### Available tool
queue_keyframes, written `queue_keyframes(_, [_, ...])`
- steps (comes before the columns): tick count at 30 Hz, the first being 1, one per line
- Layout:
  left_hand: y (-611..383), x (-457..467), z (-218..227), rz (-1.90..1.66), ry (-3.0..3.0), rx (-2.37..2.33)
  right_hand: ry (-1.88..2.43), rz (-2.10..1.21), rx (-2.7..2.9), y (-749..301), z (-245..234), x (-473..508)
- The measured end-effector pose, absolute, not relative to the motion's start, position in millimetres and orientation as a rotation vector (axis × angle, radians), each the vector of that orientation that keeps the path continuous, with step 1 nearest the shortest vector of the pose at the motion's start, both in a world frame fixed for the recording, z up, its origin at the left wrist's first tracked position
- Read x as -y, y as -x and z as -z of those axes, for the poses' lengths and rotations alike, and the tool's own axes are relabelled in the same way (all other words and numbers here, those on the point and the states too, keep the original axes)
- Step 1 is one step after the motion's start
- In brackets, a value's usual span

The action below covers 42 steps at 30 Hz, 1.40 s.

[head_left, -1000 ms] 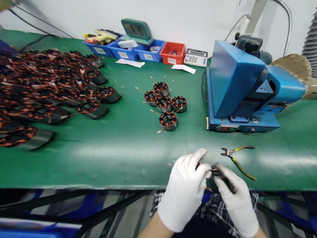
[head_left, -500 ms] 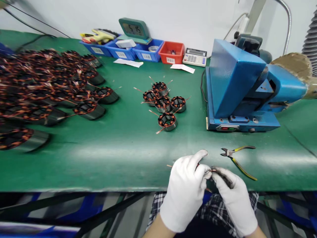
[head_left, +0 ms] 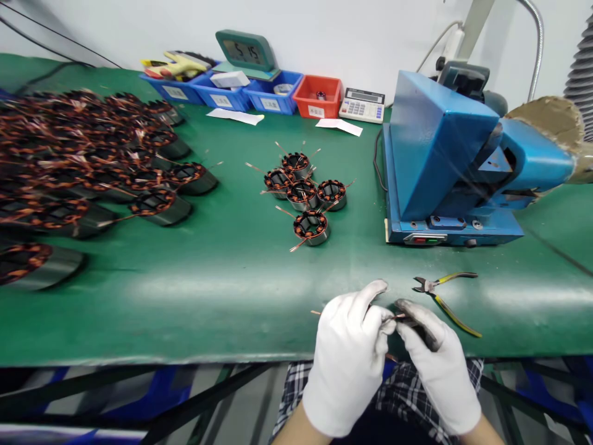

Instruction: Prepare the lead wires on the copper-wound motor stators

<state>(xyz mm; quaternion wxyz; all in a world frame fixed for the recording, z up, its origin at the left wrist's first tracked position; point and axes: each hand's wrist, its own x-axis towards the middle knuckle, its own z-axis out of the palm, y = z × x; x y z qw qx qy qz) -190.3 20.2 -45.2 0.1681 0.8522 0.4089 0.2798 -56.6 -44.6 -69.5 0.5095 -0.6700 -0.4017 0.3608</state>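
Observation:
My left hand point(head_left: 347, 361), in a white glove, is closed around a motor stator at the table's front edge; the glove hides nearly all of it. One copper wire end point(head_left: 315, 313) sticks out to the left of that hand. Between the two hands a short copper lead point(head_left: 399, 316) shows, and the gloved fingers of my right hand point(head_left: 440, 364) pinch it; their tips are smudged dark. Diagonal cutting pliers point(head_left: 428, 286) with yellow-black handles lie spread to the right. Beyond my hands stand several wound stators point(head_left: 311, 228) with loose leads.
Many more stators point(head_left: 160, 207) crowd the left side. At the back are blue bins point(head_left: 271, 104), a red bin point(head_left: 319, 106), a clock point(head_left: 245, 50) and a calculator point(head_left: 362, 106). A blue machine point(head_left: 430, 148) stands at the right on the green table point(head_left: 194, 309).
The fingers of my right hand have lifted and spread slightly near the lead. My left hand keeps its hold. The view has shifted a little.

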Motion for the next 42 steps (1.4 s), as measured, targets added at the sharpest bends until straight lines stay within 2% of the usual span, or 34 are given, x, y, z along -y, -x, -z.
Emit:
queue_keyframes(3, [190.8, -19.2, 45.6, -0.770, -2.417, -1.182, 1.630, -0.931, 0.910, 58.6, 68.1, 39.2])
queue_keyframes(8, [191.3, -18.6, 46.6, -0.829, -2.408, -1.166, 1.557, -1.223, 0.525, 66.2, 56.9, 27.7])
queue_keyframes(13, [190.2, -19.4, 49.6, -0.853, -2.413, -1.170, 1.525, -1.311, 0.452, 67.6, 50.6, 28.8])
queue_keyframes(16, [190.0, -18.7, 50.8, -0.857, -2.413, -1.166, 1.555, -1.203, 0.536, 60.4, 56.0, 36.3])
queue_keyframes(19, [190.4, -18.2, 50.2, -0.869, -2.411, -1.160, 1.590, -0.926, 0.826, 49.7, 66.6, 42.6])
queue_keyframes(22, [191.7, -18.8, 49.0, -0.872, -2.419, -1.158, 1.476, -0.716, 1.247, 41.4, 74.9, 42.6])
queue_keyframes(25, [193.9, -20.2, 48.3, -0.843, -2.432, -1.130, 1.381, -0.619, 1.432, 38.7, 75.2, 36.4])
queue_keyframes(32, [198.0, -21.7, 48.5, -0.810, -2.435, -1.107, 1.510, -1.044, 1.191, 42.3, 58.0, 26.1])
queue_keyframes(39, [198.1, -23.6, 43.9, -0.791, -2.489, -1.042, 1.668, -0.902, 1.287, 51.6, 50.6, 28.4])
queue_keyframes(40, [198.1, -24.0, 43.0, -0.776, -2.521, -1.031, 1.688, -0.970, 1.231, 52.9, 49.0, 27.2])
queue_keyframes(42, [197.8, -24.5, 41.8, -0.767, -2.588, -1.008, 1.655, -1.319, 1.005, 53.3, 44.9, 23.9])
